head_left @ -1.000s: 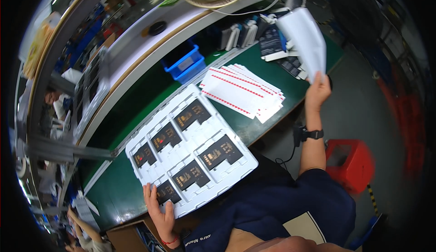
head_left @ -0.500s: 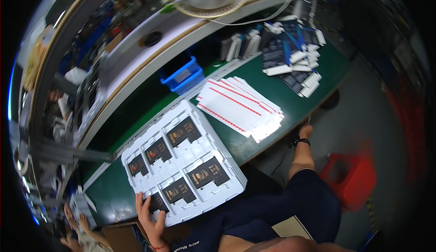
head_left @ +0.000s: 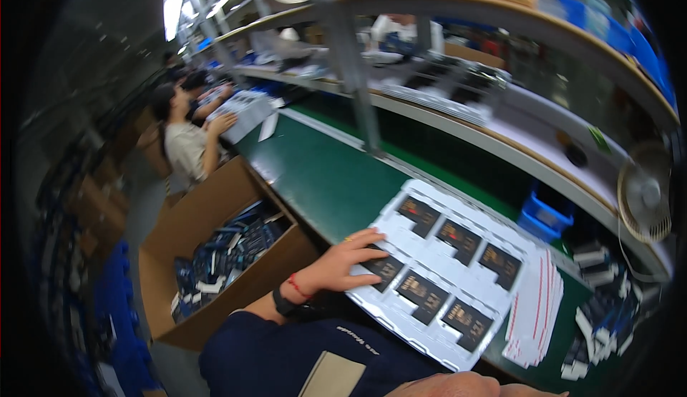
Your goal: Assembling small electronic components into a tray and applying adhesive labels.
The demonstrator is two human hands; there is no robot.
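Note:
My left hand [head_left: 340, 264] lies over the left edge of a white moulded plastic tray [head_left: 422, 252], with its fingers spread. Thumb and fingers rest around a black flat battery [head_left: 386, 272] in the tray's near left pocket, partly covering it. The other pockets hold several more black batteries with gold print, such as the near right battery [head_left: 466, 323]. The tray sits at the front edge of the green table [head_left: 336, 182], overhanging toward my body. My right hand is out of view.
Right of the tray lie white sheets with red stripes [head_left: 533, 307], then a pile of black-and-white pieces [head_left: 608, 318]. A blue bin [head_left: 545, 214] and fan [head_left: 644, 189] stand behind. At left, a cardboard box [head_left: 215, 182] holds many dark pieces; beyond it sits a co-worker [head_left: 187, 143].
The view has swung left, bringing the cardboard box and co-worker into sight. My right arm and the red stool have left the picture. My left hand stays at the tray's left edge.

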